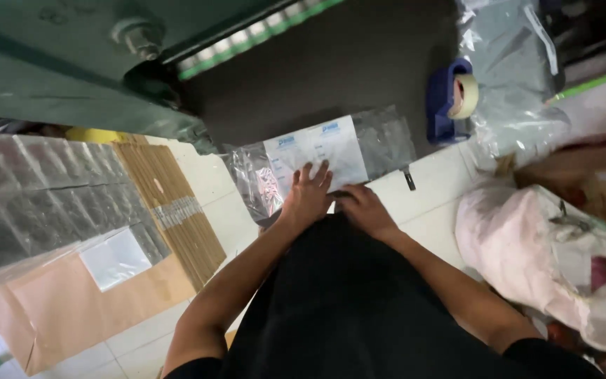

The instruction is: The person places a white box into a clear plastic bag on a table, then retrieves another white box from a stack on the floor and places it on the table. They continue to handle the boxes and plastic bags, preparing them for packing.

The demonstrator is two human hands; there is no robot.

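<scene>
Step in hand, as judged: pressing flat a clear plastic bag with white printed sheets (320,151) on the pale work surface (433,182). Left hand (308,193) lies open, fingers spread on the bag's near edge; right hand (365,209) rests loosely curled beside it, grip hidden. Next move likely needs steady downward pressure. Dark machine bed (317,70) bounds the far edge; blue tape dispenser (450,98) crowds the right, shingled bags (43,189) the left.

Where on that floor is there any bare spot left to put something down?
Bare white tile shows between the clear plastic bag under the left hand and right hand and the pink sack; another patch lies between the cardboard strips and that bag. Left of there it is crowded with stacked clear packets.
</scene>
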